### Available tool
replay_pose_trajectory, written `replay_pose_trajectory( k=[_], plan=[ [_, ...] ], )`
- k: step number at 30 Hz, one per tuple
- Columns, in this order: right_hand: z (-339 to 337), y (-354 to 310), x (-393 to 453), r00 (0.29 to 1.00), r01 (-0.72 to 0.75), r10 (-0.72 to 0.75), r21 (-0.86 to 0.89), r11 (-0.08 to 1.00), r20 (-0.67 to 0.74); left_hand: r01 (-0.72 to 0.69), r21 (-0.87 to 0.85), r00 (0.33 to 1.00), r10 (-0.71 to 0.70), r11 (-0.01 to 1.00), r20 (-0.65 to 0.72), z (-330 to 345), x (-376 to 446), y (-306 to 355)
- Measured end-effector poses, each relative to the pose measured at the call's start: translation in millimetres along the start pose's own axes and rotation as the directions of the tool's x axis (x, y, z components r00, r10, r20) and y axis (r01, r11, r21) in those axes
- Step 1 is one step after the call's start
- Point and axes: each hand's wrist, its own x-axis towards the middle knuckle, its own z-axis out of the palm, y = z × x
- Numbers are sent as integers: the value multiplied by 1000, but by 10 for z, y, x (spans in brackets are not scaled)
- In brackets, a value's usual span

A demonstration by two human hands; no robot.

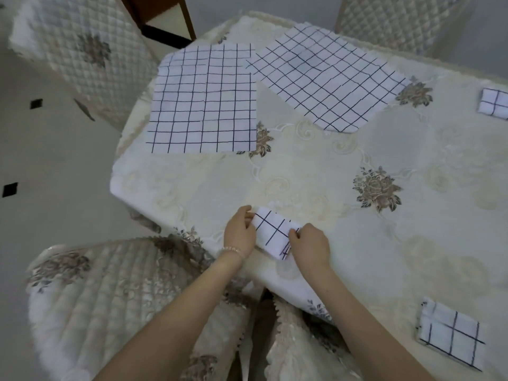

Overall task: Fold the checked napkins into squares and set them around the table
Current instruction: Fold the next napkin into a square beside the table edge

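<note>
Both hands on small folded napkin near table edge — left hand grip pinching its left end, right hand pinching right end.

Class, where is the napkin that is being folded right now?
In the head view, the folded napkin lies at the table's near edge, held between the left hand and right hand.

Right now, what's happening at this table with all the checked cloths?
A person is folding a small checked napkin at the table's near edge, left hand and right hand pinching its ends. Two folded napkins already lie on the tablecloth; two unfolded napkins wait at the far side.
</note>
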Motion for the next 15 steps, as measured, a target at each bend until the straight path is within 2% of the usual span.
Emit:
replay_pose_trajectory(
  k=[4, 7, 9, 11, 13, 15],
  plan=[
    [163, -228, 27, 998, 32, -41, 165, 986, 49, -37, 19, 999, 37, 999, 3, -228, 202, -129],
    [144, -334, 2, 997, 71, -75, 151, 986, 22, -128, 156, 992, 124, 979, 34, -361, 271, -237],
    [105, -341, -40, 982, 163, -153, 92, 982, -109, -285, 404, 956, 288, 869, 55, -416, 260, -322],
    [138, -330, -102, 901, 360, -343, 14, 933, -263, -432, 587, 889, 432, 685, 150, -406, 207, -403],
    [279, -304, -99, 812, 522, -536, -123, 844, -232, -494, 676, 854, 452, 547, 258, -331, 149, -463],
    [430, -267, -48, 778, 587, -621, -243, 772, -92, -480, 759, 861, 401, 440, 312, -236, 130, -521]
  ],
)
